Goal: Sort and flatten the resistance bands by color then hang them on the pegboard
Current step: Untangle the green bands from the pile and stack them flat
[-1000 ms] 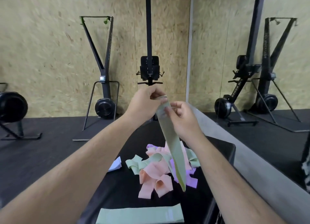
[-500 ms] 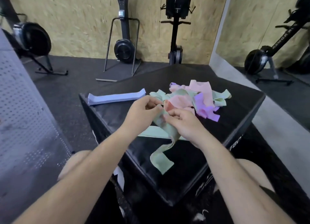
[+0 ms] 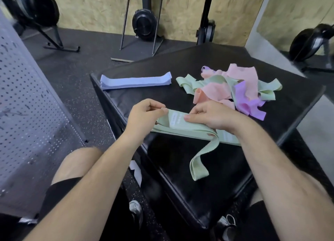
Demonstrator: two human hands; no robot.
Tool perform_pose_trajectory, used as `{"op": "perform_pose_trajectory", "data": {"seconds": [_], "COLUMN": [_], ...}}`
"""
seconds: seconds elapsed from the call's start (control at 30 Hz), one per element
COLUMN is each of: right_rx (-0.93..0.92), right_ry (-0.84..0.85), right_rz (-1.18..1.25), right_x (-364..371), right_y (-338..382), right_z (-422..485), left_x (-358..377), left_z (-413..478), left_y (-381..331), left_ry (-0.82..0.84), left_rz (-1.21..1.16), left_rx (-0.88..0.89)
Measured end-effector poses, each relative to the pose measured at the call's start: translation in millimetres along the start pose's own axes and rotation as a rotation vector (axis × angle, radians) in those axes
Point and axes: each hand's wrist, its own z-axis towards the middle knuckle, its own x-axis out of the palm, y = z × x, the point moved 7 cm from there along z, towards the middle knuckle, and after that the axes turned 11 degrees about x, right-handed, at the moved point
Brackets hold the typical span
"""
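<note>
The light green fabric resistance band [image 3: 180, 125], which a second ago hung in the air in front of the person, is now lowered onto the black padded worktop [image 3: 180, 177]. It lies across another flat light green band [image 3: 228, 138] that was already there. The left hand [image 3: 146, 114] has its grip closed in a pinch on the band's left end. The right hand [image 3: 213, 116] pinches it a little further along, with the thumb on top near a white label. The free end is not flat yet and curls in a loop toward the near edge. I judge that the green pile is being built, and this band needs smoothing first. Behind lie a neat stack of flat pale blue bands [image 3: 135, 80] and a tangled heap of pink, purple and green bands [image 3: 235, 89], still unsorted. The grey perforated pegboard [image 3: 27, 96] at the left shows no band on the part I can see.
</note>
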Motion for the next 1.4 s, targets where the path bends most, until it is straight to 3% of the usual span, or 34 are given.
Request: {"op": "perform_pose_trajectory", "data": {"seconds": [0.4, 0.67, 0.8, 0.93, 1.4], "right_rx": [0.021, 0.036, 0.042, 0.036, 0.022], "right_ry": [0.08, 0.074, 0.062, 0.064, 0.053], "right_rz": [-0.074, -0.116, -0.124, -0.145, -0.18], "right_x": [23.0, 36.9, 37.4, 37.1, 38.8], "right_y": [-2.4, -7.5, -6.2, -3.9, 1.0], "right_z": [57.1, 77.4, 78.2, 76.2, 70.7], "left_x": [-14.7, -12.4, -3.0, -0.8, -2.5], "left_z": [30.7, 36.4, 32.4, 30.4, 30.6], "left_y": [33.3, 45.3, 39.6, 49.7, 45.8], "left_ry": [0.005, 0.142, 0.421, 0.63, 0.635], "left_rz": [0.262, 0.534, 0.596, 0.611, 0.581], "left_rx": [0.034, 0.232, 0.359, 0.28, 0.399]}}
